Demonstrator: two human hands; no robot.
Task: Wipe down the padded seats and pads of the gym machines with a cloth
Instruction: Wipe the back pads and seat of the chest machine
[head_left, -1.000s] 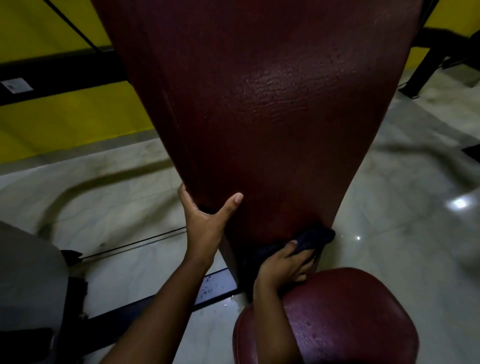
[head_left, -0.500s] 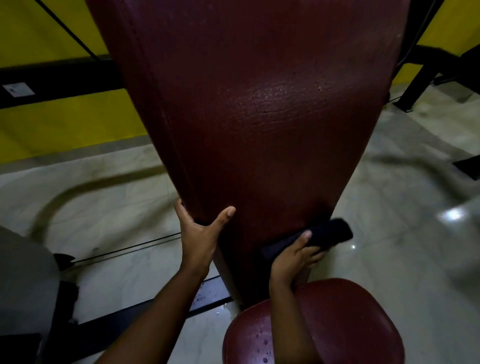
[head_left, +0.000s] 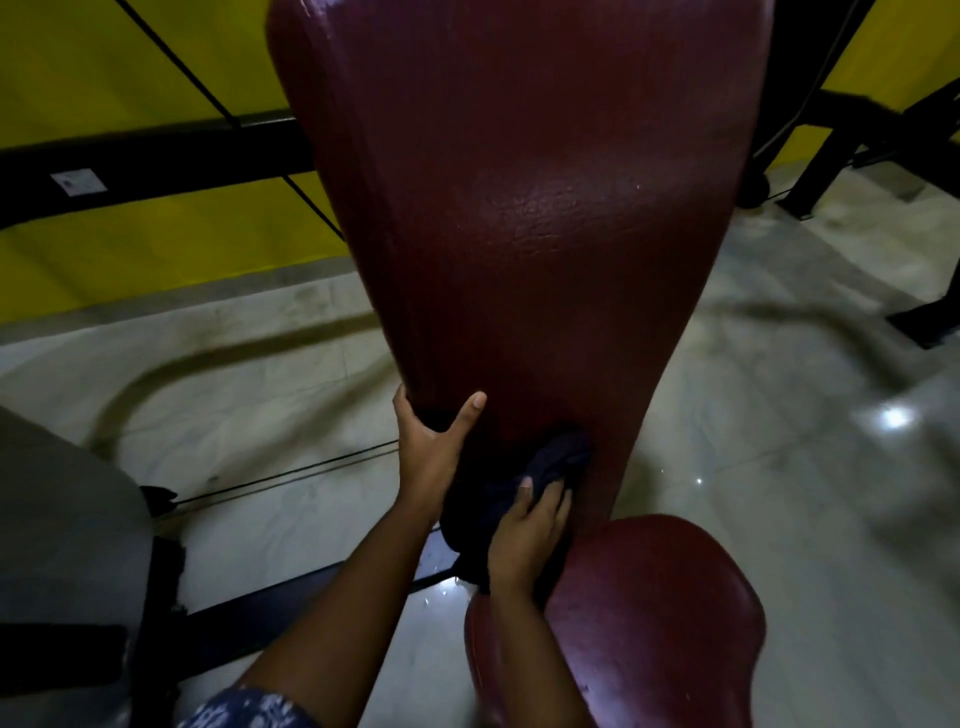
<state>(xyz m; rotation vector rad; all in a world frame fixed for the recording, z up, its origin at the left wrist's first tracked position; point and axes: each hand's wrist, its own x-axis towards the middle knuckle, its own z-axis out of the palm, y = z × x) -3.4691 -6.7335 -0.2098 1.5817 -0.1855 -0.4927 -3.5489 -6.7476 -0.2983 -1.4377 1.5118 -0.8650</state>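
A tall dark red padded backrest (head_left: 535, 218) fills the middle of the view and narrows toward its lower end. Below it sits a round dark red seat pad (head_left: 654, 623) with small water drops. My left hand (head_left: 431, 457) grips the backrest's lower left edge, thumb on the front face. My right hand (head_left: 524, 535) holds a dark cloth (head_left: 556, 457) bunched against the bottom of the backrest, just above the seat.
Pale glossy tiled floor (head_left: 779, 415) lies all around. A black machine frame bar (head_left: 156, 161) and thin cables run along the yellow wall at the left. More black frame legs (head_left: 883, 135) stand at the far right. A grey object (head_left: 62, 545) sits at the lower left.
My right hand moved the cloth from the backrest's lower right edge back left toward its bottom centre. The left hand kept its grip on the pad's edge. The camera pulled back a little.
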